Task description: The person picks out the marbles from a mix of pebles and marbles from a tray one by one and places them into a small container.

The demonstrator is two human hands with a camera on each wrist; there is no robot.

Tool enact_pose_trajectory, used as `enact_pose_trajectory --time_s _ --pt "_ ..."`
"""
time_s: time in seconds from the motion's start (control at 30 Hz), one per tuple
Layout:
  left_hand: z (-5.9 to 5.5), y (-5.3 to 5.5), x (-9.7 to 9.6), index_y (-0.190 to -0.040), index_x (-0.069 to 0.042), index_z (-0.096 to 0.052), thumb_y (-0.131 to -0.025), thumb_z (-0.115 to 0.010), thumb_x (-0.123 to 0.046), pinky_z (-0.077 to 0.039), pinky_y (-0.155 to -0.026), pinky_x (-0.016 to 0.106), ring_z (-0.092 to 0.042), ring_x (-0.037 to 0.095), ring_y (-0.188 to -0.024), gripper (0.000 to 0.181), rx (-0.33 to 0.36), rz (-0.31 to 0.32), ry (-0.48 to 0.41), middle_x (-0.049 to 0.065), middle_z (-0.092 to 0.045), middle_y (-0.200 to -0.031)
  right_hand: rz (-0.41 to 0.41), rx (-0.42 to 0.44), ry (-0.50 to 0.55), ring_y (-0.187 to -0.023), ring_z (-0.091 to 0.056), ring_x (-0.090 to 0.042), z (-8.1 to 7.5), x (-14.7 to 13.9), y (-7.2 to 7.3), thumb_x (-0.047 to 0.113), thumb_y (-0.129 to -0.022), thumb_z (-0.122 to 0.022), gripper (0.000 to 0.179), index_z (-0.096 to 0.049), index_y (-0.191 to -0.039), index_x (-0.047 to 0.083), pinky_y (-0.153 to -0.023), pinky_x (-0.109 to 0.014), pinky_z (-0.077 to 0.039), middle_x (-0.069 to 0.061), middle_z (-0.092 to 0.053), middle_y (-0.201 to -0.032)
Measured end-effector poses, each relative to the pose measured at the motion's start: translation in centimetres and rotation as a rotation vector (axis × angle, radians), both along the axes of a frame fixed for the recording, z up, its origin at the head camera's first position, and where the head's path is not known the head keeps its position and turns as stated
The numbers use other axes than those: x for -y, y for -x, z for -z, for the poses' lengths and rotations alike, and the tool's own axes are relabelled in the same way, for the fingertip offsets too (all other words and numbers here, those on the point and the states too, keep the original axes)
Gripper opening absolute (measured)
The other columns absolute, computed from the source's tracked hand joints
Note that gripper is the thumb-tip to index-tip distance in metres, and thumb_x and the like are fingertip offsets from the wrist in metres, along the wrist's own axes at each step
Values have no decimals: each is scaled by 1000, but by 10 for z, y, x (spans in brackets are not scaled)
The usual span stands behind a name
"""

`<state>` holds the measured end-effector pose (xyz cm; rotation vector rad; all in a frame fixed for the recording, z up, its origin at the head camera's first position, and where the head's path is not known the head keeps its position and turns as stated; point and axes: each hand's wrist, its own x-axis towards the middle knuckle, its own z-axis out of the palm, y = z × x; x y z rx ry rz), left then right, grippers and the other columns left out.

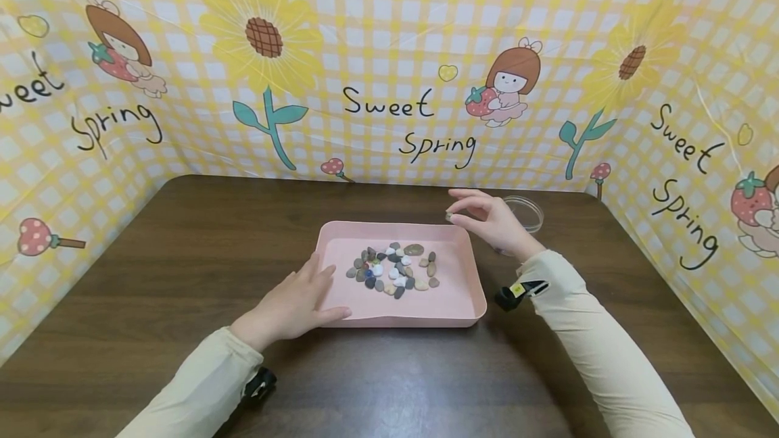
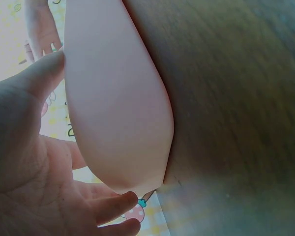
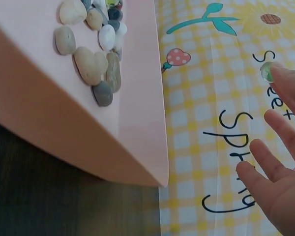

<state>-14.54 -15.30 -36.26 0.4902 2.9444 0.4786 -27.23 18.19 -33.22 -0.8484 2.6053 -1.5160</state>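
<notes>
A shallow pink tray (image 1: 438, 306) stands on the table, with several pebbles (image 1: 398, 270) in grey, tan and white grouped in it. My left hand (image 1: 292, 299) rests at its left front corner, fingers spread loosely along the outside and the thumb at the front rim. Beyond the tray's right back corner, my right hand (image 1: 489, 222) is raised and pinches a clear glass marble (image 3: 267, 72) with green inside between thumb and index finger. Its other fingers are extended. A blue marble (image 1: 368, 273) lies among the pebbles on the left.
A round clear dish (image 1: 532, 222) sits behind my right hand, partly hidden by it. Dark wooden table (image 1: 201, 255) surrounds the tray. A yellow checked cloth (image 1: 389, 39) hangs along the back and both sides.
</notes>
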Motion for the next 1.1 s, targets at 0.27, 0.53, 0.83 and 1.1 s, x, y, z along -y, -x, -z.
enact_pose_trajectory --time_s 0.27,0.53,0.83,1.1 --pt "1 0 0 -138 2 -41 -84 -58 -56 -32 -105 60 -38 49 -129 81 -12 7 6 35 -22 -148 45 -28 -2 -135 -39 -29 0 -15 3 13 -87 -65 22 -66 -103 -2 -108 -37 -36 -16 -46 -141" --pt "1 0 0 -138 2 -41 -84 -58 -55 -32 -105 60 -40 53 -126 81 -6 2 6 34 -21 -148 120 -52 9 -133 -39 -35 3 -32 6 14 -89 -63 24 -65 -104 -5 -109 -49 -33 -19 -48 -138" --pt "1 0 1 -138 3 -41 -84 -58 -56 -32 -104 60 -40 54 -125 81 -13 9 3 35 -21 -148 214 -127 36 -117 -53 -7 6 -46 7 18 -88 -64 25 -66 -104 -2 -102 -47 -41 -17 -54 -133" --pt "1 0 1 -138 3 -41 -84 -58 -56 -31 -105 60 -38 51 -128 81 -7 8 -2 35 -20 -148 284 -151 64 -124 -50 -31 5 -55 7 11 -89 -62 23 -65 -104 -6 -103 -46 -41 -21 -54 -131"
